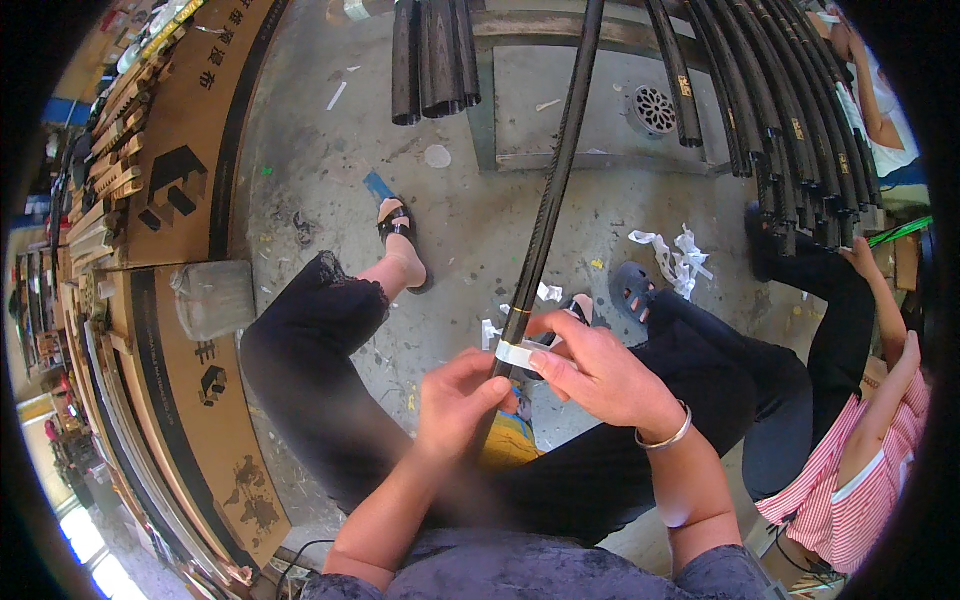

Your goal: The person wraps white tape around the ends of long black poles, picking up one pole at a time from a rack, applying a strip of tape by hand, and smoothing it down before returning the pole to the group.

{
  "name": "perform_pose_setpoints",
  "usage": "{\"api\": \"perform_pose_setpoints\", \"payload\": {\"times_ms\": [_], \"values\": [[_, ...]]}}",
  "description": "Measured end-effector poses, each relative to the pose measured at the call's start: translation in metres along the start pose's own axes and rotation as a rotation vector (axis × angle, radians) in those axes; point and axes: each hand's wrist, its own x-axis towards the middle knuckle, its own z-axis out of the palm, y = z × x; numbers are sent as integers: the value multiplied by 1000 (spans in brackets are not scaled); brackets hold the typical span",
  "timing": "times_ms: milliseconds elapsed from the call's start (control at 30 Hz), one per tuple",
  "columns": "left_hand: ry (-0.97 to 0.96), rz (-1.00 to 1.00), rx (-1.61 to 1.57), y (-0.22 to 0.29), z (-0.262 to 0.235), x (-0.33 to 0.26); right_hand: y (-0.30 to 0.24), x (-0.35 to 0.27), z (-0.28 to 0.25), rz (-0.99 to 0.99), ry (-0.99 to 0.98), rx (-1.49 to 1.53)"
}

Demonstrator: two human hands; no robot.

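A long, slender black tube (553, 200) with a woven-looking surface slants from the top of the head view down between my knees. Near its lower part a thin gold ring shows. Just below that ring, a white strip of tape or label (514, 355) lies against the tube. My left hand (455, 405) is closed round the tube beneath the strip, thumb and fingertips pressed on it. My right hand (605, 375), with a bracelet at the wrist, pinches the strip's right end between thumb and fingers. The tube's bottom end is hidden behind my left hand and forearm.
More dark tubes (437, 60) lie at the top, and a large bundle (775, 120) is at upper right on a metal frame (484, 110). Crumpled white scraps (680, 260) litter the floor. Cardboard boxes (180, 130) line the left. A person in a striped shirt (840, 480) sits at right.
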Motion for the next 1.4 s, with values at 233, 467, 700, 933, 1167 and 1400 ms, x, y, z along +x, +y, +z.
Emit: {"api": "perform_pose_setpoints", "payload": {"times_ms": [233,467,700,933,1167,1400], "values": [[-23,-28,6,0,-2,0,1,0,0,-5,-1,8],[-22,-18,-58,0,-1,0,-2,0,0,-33,10,-11],[-20,-9,-97,-3,-2,0,-4,1,-1,2,-17,13],[-32,-4,-124,-3,-4,-1,3,8,5,46,-18,43],[-54,5,-149,-2,-4,-1,-3,9,5,106,-71,182],[-82,2,-162,-1,-4,-3,-1,10,9,68,-91,279]]}}
